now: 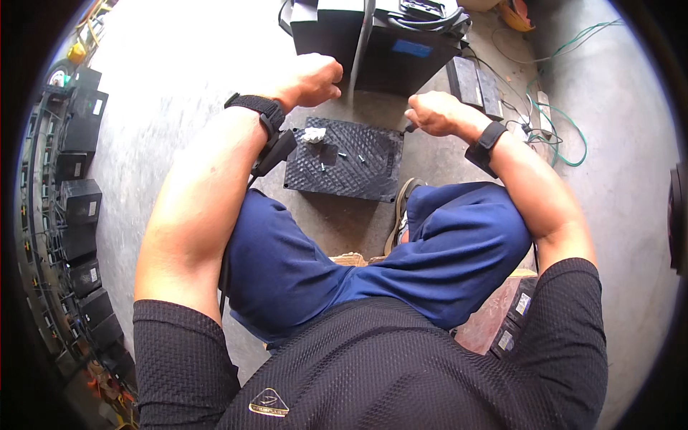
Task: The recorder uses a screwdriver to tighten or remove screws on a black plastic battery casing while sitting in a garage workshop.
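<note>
My left hand (313, 77) is raised beyond the far left corner of a black textured box (358, 178), its fingers curled. Whatever it may hold is hidden. Past the box's far right corner, my right hand (437, 115) is closed, with a small black piece (410, 128) poking out of its fingers. I cannot tell what kind of thing that is. On the box lid lie a few small screws (342, 155) and a crumpled whitish lump (314, 135). The box rests on the floor in front of my feet.
Farther ahead stands a large black unit (401, 68) with a blue patch, cables on top and a grey bar (362, 43) before it. Dark blocks (466, 82) and green cables (573, 136) lie to the right. Black boxes (80, 197) line a rack at far left.
</note>
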The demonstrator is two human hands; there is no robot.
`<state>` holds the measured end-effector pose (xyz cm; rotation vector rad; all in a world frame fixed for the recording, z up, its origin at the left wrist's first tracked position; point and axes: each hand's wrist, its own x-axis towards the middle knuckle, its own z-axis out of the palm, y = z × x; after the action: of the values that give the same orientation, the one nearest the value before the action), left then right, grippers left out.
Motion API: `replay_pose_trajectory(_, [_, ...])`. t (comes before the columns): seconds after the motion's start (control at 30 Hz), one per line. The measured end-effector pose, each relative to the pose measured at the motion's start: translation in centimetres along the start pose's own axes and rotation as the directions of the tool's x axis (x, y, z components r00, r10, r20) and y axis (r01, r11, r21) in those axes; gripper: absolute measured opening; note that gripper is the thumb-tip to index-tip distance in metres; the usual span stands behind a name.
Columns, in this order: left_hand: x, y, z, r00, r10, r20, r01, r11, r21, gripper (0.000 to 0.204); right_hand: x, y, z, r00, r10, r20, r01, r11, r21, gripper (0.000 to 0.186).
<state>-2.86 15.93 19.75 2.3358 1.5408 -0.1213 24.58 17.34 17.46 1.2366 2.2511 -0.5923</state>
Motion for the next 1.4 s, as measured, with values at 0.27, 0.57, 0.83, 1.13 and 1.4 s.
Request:
replay_pose_trajectory(0.27, [0.5,-0.8,0.6,0.999,-0.001,0.042,0.003,0.999,-0.041,0.036,-1.1,0.7,0.1,0.955,-0.208,-0.210,0.208,0.978,-0.024,0.036])
replay_pose_trajectory(0.57, [0.7,-0.3,0.6,0.995,-0.027,0.092,0.030,0.999,-0.037,0.038,-0.2,1.7,0.2,0.958,-0.266,-0.106,0.277,0.956,0.101,0.022])
replay_pose_trajectory(0.83, [1.1,-1.2,1.7,0.995,-0.022,0.092,0.032,0.993,-0.110,0.038,-0.8,1.3,1.1,0.951,-0.274,-0.141,0.274,0.961,-0.024,0.028])
replay_pose_trajectory(1.13, [0.6,-1.2,1.5,0.997,-0.012,0.082,0.020,0.996,-0.091,0.036,-0.9,0.1,1.2,0.994,-0.069,-0.082,0.063,0.996,-0.068,0.026])
replay_pose_trajectory(1.4, [0.7,-1.1,1.4,0.997,0.002,0.075,0.005,0.996,-0.089,0.037,-0.7,0.6,0.1,0.968,-0.218,-0.123,0.212,0.975,-0.066,0.029])
